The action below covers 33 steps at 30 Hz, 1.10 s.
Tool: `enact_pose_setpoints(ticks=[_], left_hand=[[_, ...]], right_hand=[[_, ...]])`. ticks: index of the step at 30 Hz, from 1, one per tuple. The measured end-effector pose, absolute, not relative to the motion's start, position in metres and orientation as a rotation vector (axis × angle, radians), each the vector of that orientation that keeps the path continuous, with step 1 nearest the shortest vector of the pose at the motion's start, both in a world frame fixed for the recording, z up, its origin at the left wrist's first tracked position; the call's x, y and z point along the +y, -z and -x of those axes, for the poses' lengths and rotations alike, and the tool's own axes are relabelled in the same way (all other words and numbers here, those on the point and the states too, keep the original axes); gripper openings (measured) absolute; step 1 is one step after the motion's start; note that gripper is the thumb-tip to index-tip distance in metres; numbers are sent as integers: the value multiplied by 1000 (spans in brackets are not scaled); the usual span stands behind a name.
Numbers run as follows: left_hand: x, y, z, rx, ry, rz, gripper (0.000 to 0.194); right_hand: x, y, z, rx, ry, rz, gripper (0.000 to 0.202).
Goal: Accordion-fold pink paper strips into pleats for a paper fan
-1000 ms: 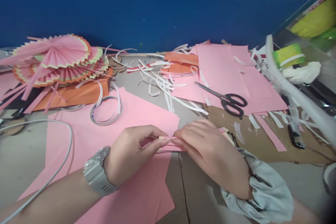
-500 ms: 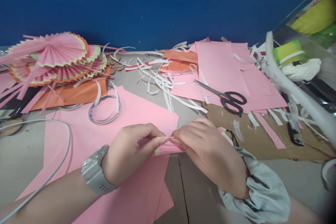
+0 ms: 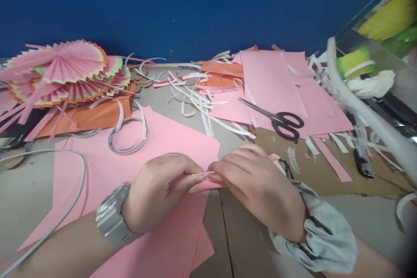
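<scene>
Between both hands is a folded strip of pink paper [image 3: 208, 183] with a pale yellow edge. My left hand [image 3: 163, 191], with a grey watch at the wrist, pinches it between thumb and forefinger. From the other side my right hand [image 3: 257, 191] pinches the same folded paper, its fingertips nearly touching the left ones. A yellowish end of paper shows beyond the right hand; most of the strip is hidden by the fingers. Large pink sheets [image 3: 94, 169] lie under and left of my left hand.
Black-handled scissors [image 3: 286, 125] rest on pink sheets and cardboard [image 3: 276, 139]. A tape roll [image 3: 112, 143] sits on the left sheet. Pleated paper rosettes [image 3: 74, 63] are stacked at back left. White strips [image 3: 198, 104] litter the middle. A cutter [image 3: 363, 165] and a white cable [image 3: 85, 169] flank the area.
Both hands stay pinched on the folded paper; the fingertips have moved slightly along its edge and closer together. The whole view has shifted a little.
</scene>
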State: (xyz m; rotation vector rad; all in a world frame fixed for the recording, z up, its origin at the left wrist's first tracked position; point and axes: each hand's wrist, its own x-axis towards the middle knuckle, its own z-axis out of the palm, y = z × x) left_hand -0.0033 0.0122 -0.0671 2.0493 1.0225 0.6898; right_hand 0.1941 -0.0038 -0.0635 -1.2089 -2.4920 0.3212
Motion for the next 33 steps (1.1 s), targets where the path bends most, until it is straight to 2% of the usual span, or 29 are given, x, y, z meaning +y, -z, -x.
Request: enact_pose_setpoints(ticks=[8,15,21,26,33], left_hand=[[21,66,2,980,-589,-2015,7],[20,71,5,990,-566,-2302,14],[22,67,3,1130,-466,-2304,23],[25,67,1,907,-402,-2344,19],[21,76,3,917,-565,-2433,18]], right_hand=[[-2,68,-200,-2487,-255,1214,25],[-2,68,-199,-2512,-213,1203,25],[-2,68,-199,-2488,-263,1262,25],[0,72,-197,-2550,-228,1163,27],[-4,72,-194,-2530,-114,1164,18]])
